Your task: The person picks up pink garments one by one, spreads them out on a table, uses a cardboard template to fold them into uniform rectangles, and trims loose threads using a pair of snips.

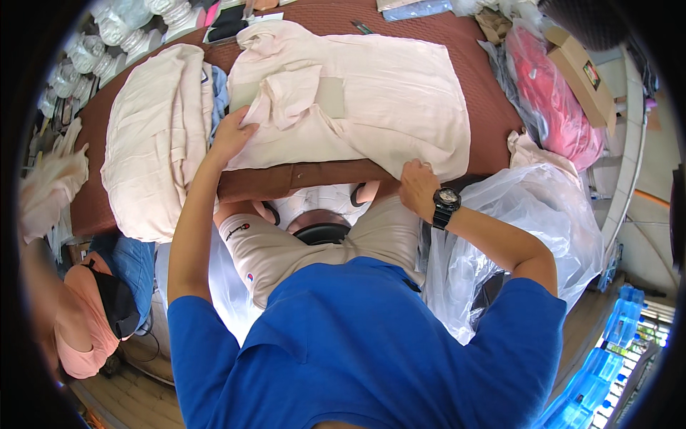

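A cream garment [400, 79] lies spread on the brown-covered table in front of me, with part of its cloth folded back in the middle. Under that fold shows a flat greenish-beige panel [330, 98]. My left hand [232, 136] is closed on the garment's near left edge, thumb on top. At the near right corner my right hand [418, 187], with a black watch above it, pinches the hem between closed fingers. Left of the garment sits a thick pile of folded cream garments [153, 136], and a bit of light blue cloth [219, 93] shows beside it.
A brown quilted cover [493, 107] drapes the table. At right are clear plastic bags [529, 214], a bagged red item [547, 100] and a cardboard box [582, 79]. Wrapped white items [86, 53] line the far left. A co-worker in salmon [82, 322] is close on my left.
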A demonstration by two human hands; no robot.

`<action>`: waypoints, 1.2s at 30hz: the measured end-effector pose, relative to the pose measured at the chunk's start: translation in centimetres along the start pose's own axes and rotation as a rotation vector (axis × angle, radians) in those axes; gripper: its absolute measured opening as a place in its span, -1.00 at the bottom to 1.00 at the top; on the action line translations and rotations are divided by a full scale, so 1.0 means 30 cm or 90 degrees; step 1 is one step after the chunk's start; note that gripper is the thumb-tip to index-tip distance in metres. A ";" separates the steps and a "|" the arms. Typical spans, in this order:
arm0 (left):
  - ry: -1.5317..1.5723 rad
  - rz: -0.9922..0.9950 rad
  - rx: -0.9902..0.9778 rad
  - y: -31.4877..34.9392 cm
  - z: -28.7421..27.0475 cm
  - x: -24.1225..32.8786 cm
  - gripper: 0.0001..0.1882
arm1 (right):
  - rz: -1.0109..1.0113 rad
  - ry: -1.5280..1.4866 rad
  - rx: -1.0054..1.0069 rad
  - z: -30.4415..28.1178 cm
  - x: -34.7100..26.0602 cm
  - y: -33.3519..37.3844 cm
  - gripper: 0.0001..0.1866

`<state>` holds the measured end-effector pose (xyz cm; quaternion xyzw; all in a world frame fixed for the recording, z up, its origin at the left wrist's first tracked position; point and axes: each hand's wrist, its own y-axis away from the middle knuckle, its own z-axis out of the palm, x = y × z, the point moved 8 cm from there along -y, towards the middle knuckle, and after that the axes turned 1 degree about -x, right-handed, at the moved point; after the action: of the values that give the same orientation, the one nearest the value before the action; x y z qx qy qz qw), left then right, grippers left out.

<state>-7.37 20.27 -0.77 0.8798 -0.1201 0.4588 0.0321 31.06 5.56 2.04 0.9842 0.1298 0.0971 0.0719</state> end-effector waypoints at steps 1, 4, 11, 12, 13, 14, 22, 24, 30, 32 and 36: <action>-0.005 0.003 0.010 -0.004 0.005 0.009 -0.58 | 0.011 0.055 0.001 0.014 0.030 0.016 -0.73; 0.013 -0.003 0.020 0.014 0.013 0.041 -0.61 | 0.040 0.165 0.029 0.032 0.092 0.034 -0.71; 0.119 -0.061 -0.018 0.008 0.028 0.041 -0.66 | -0.144 -0.036 -0.088 0.053 0.220 0.002 -0.81; 0.139 -0.067 -0.026 0.003 0.030 0.034 -0.66 | -0.235 -0.077 -0.204 0.057 0.262 -0.026 -0.87; 0.160 -0.076 -0.031 0.003 0.028 0.021 -0.67 | -0.181 -0.158 -0.292 0.017 0.345 -0.071 -0.86; 0.162 -0.091 -0.033 -0.001 0.027 0.006 -0.67 | -0.126 -0.240 -0.379 0.000 0.431 -0.114 -0.83; 0.196 -0.132 -0.057 -0.065 0.033 -0.092 -0.65 | 0.397 -0.945 -0.368 0.126 0.806 -0.162 -0.35; 0.194 -0.139 -0.064 -0.068 0.043 -0.059 -0.65 | 0.322 -0.899 -0.320 0.146 0.802 -0.152 -0.37; 0.222 -0.138 -0.074 -0.073 0.042 -0.088 -0.64 | 0.315 -0.961 -0.241 0.187 0.835 -0.150 -0.55; 0.241 -0.133 -0.078 -0.074 0.052 -0.078 -0.65 | 0.292 -0.952 -0.348 0.200 0.862 -0.107 -0.56; 0.203 -0.163 -0.092 -0.077 0.046 -0.080 -0.63 | 0.386 -0.635 -0.434 0.240 0.931 -0.014 -0.59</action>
<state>-7.04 22.71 -3.39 0.7995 -0.0338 0.5746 0.1718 58.92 12.65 -0.19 0.8263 -0.2386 -0.3173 0.3995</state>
